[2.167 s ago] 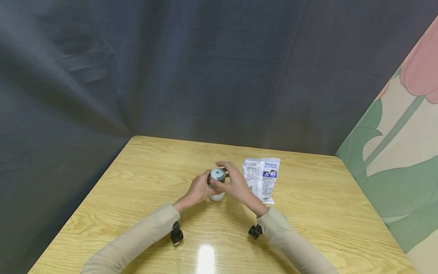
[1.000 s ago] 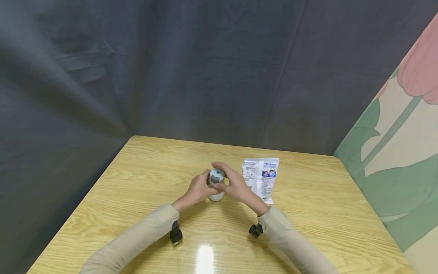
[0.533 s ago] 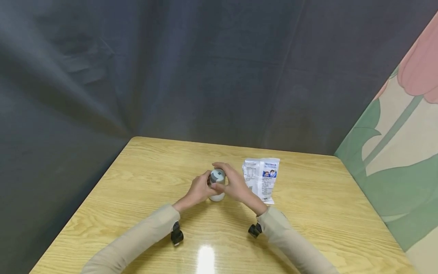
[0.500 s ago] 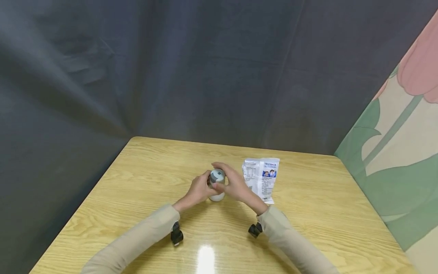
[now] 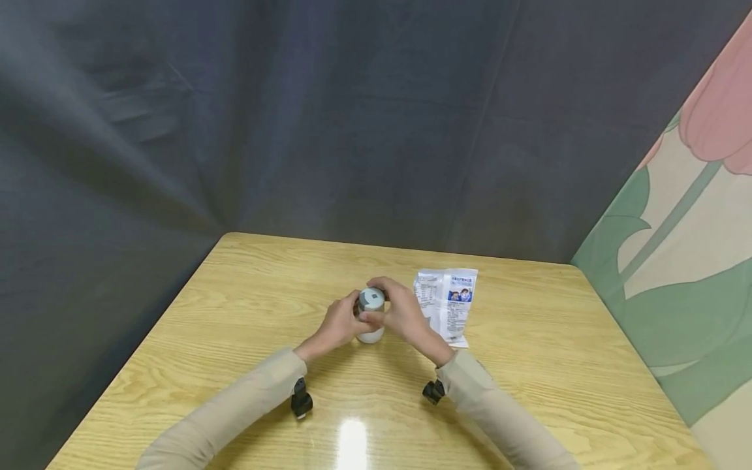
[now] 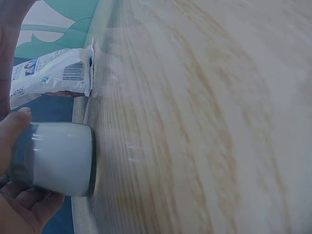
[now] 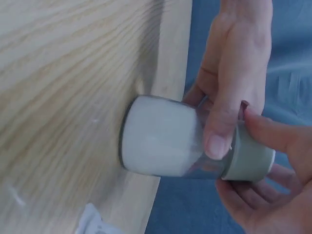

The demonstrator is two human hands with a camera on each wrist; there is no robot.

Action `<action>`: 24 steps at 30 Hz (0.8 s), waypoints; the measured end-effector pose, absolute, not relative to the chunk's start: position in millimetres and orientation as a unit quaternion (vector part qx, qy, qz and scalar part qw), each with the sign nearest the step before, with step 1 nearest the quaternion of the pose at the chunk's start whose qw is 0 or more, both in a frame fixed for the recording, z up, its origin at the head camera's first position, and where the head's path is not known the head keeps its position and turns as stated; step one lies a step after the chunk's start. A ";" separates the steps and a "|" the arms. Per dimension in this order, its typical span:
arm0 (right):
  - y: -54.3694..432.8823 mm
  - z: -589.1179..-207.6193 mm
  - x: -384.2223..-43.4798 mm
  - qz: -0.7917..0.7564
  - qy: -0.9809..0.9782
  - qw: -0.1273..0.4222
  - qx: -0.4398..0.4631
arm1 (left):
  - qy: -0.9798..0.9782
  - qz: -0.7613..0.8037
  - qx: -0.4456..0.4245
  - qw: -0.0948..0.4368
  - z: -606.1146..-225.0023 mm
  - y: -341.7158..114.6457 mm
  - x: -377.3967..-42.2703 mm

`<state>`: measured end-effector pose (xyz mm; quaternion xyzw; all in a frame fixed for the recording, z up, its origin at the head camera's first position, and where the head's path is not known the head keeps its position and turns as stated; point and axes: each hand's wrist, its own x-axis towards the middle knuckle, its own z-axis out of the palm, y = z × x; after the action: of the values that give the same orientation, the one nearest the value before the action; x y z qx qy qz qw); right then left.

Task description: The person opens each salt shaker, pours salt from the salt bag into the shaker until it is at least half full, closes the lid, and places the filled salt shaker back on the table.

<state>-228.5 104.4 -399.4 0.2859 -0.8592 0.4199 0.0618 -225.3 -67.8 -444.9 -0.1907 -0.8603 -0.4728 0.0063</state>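
A clear glass jar (image 5: 370, 337) of white powder stands upright on the wooden table, capped by a grey-green lid (image 5: 371, 298). My left hand (image 5: 341, 320) grips the jar's upper glass, and its thumb lies across the glass in the right wrist view. Fingers and thumb of my right hand (image 5: 405, 313) are curled round the lid (image 7: 251, 156). The left wrist view has the lower jar (image 6: 63, 156) resting on the tabletop, with the lid hidden there.
A white printed packet (image 5: 446, 307) lies on the table (image 5: 529, 365) just right of the jar. Dark curtain (image 5: 364, 130) hangs behind and to the left. A flower-patterned cloth (image 5: 705, 313) borders the right side.
The lid's dark patch has turned clockwise, from its near side round to the left. My right thumb has shifted slightly on the lid. Jar and left hand stay in place.
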 end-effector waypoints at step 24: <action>100.5 -399.3 -224.9 0.423 -0.874 0.103 0.215 | -0.875 -0.451 -0.170 0.038 -444.3 -62.4 -221.3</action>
<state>-224.9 100.5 -399.3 0.2152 -0.8743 0.4225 0.1033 -221.3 -62.4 -444.3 -0.1696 -0.8752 -0.4514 0.0381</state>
